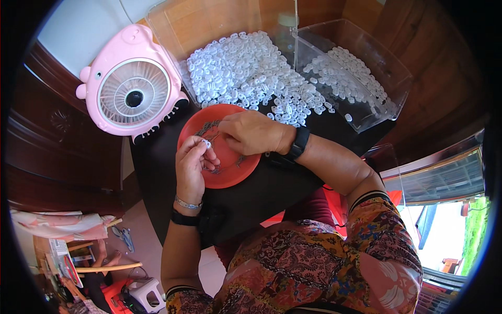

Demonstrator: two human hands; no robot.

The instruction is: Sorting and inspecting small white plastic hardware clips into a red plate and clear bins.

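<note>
My left hand (pixel 192 166) holds a small white plastic piece (pixel 206 143) between its fingertips over a round red dish (pixel 236 168). The right hand (pixel 254 132), with a black wristband, reaches into the dish, its fingers bent down onto small dark metal bits (pixel 208 126) lying there; what it grips is hidden. A large heap of white plastic pieces (pixel 246 70) lies just beyond the dish on the black board (pixel 251 201).
A clear plastic box (pixel 387 68) at the far right holds more white pieces (pixel 348 70). A pink pig-shaped table fan (pixel 130 86) stands at the far left. A clear panel stands behind the heap. Clutter lies on the floor at lower left.
</note>
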